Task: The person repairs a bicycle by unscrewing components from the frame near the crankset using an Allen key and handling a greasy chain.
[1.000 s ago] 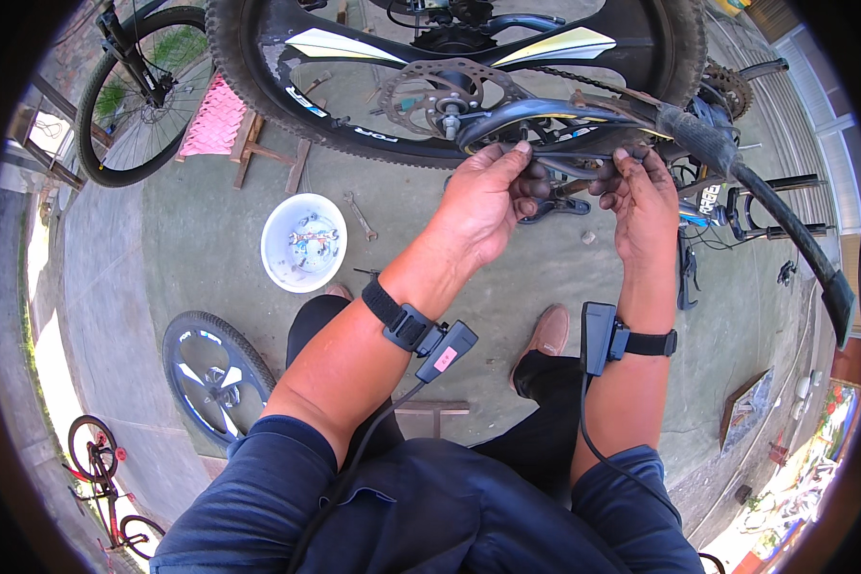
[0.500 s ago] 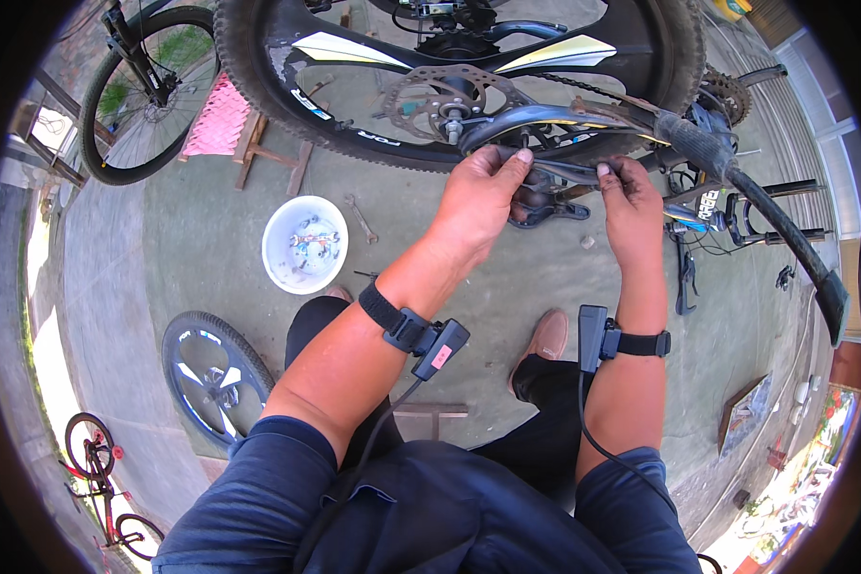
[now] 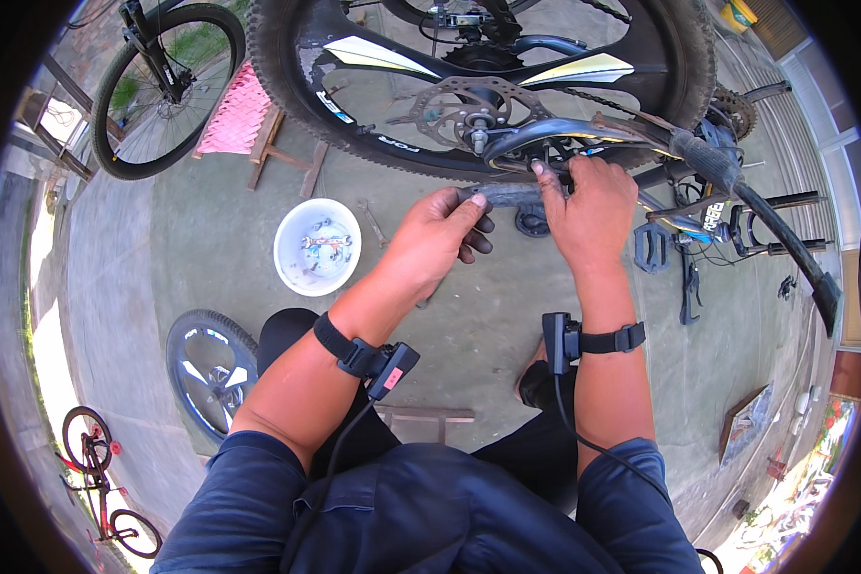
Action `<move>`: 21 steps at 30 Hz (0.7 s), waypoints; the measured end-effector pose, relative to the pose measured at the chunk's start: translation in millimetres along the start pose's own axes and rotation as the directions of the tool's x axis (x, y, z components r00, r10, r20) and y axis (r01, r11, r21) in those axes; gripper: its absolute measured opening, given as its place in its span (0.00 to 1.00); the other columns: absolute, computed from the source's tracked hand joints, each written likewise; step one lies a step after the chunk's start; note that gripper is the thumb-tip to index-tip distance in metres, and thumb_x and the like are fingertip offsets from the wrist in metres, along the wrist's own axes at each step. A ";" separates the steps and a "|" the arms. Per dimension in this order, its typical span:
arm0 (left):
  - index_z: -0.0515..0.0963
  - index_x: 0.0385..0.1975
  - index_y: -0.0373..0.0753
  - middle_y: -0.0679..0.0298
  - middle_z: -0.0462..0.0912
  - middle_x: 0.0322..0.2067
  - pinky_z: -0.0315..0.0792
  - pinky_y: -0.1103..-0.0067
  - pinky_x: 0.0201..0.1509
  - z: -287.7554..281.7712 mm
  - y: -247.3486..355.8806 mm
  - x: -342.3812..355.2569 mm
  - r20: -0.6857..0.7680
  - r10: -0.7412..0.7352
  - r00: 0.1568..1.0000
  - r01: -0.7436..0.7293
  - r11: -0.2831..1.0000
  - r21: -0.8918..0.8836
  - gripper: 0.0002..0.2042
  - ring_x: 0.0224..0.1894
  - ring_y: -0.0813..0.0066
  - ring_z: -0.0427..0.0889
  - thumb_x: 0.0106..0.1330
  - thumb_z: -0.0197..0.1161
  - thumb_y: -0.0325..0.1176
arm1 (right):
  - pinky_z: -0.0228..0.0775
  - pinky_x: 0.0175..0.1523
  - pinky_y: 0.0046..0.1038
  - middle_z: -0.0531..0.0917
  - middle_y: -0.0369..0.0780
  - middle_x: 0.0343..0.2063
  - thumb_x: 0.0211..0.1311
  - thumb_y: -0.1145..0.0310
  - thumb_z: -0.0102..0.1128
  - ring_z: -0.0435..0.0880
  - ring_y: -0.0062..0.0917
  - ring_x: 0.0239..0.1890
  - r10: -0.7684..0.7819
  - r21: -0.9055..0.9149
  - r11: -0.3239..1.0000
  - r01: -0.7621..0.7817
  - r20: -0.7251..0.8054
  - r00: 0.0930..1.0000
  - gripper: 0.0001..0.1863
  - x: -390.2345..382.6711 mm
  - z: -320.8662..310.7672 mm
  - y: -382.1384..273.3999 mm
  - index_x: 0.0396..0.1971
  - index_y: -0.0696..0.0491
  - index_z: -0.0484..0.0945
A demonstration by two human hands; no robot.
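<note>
Left hand [image 3: 440, 234] grips the near-left end of a dark crank arm [image 3: 507, 196] and right hand [image 3: 588, 206] clamps its far-right end, below the bicycle wheel [image 3: 478, 86]; judged rigid, heavy metal (possibly greasy), best held at both ends.

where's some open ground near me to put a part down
Bare concrete lies between the white bowl and the left hand, and right of the right hand, below the loose pedal. Crowded: under the bike wheel and around the small wheel on the ground.
</note>
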State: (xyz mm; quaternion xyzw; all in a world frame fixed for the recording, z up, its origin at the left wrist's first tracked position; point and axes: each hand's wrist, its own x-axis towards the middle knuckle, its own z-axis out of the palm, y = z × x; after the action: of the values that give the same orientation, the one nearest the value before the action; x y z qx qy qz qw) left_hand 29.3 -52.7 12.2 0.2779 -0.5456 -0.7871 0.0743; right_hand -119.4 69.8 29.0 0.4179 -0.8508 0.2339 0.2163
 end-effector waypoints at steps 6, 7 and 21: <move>0.73 0.38 0.34 0.63 0.79 0.30 0.70 0.83 0.29 -26.1 1.9 -21.9 -0.013 -0.007 1.000 0.007 0.998 0.059 0.11 0.28 0.79 0.78 0.69 0.53 0.36 | 0.59 0.33 0.39 0.74 0.42 0.18 0.49 0.60 0.65 0.72 0.39 0.25 -0.062 0.009 0.998 0.063 -0.072 0.995 0.17 2.6 10.5 -0.3 0.15 0.54 0.70; 0.73 0.38 0.34 0.63 0.79 0.30 0.70 0.83 0.29 -30.1 2.5 -24.7 -0.015 -0.009 1.000 0.010 0.998 0.058 0.10 0.28 0.79 0.78 0.69 0.53 0.35 | 0.58 0.31 0.39 0.74 0.42 0.17 0.49 0.60 0.65 0.72 0.39 0.24 -0.070 0.017 0.997 0.072 -0.092 0.993 0.17 3.5 11.3 0.2 0.14 0.54 0.70; 0.74 0.39 0.35 0.64 0.79 0.31 0.70 0.85 0.29 -54.4 10.7 -41.4 -0.072 0.004 0.997 -0.002 1.000 0.021 0.08 0.28 0.80 0.79 0.68 0.54 0.33 | 0.57 0.25 0.37 0.71 0.44 0.12 0.48 0.63 0.65 0.70 0.40 0.18 -0.006 0.180 0.983 0.032 -0.138 0.990 0.19 5.1 23.7 3.0 0.09 0.55 0.66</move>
State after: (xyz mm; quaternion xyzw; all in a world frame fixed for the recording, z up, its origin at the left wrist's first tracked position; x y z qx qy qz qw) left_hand 90.1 -84.0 23.0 0.3059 -0.5513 -0.7708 0.0921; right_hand -128.7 54.6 12.4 0.4270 -0.8050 0.3367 0.2374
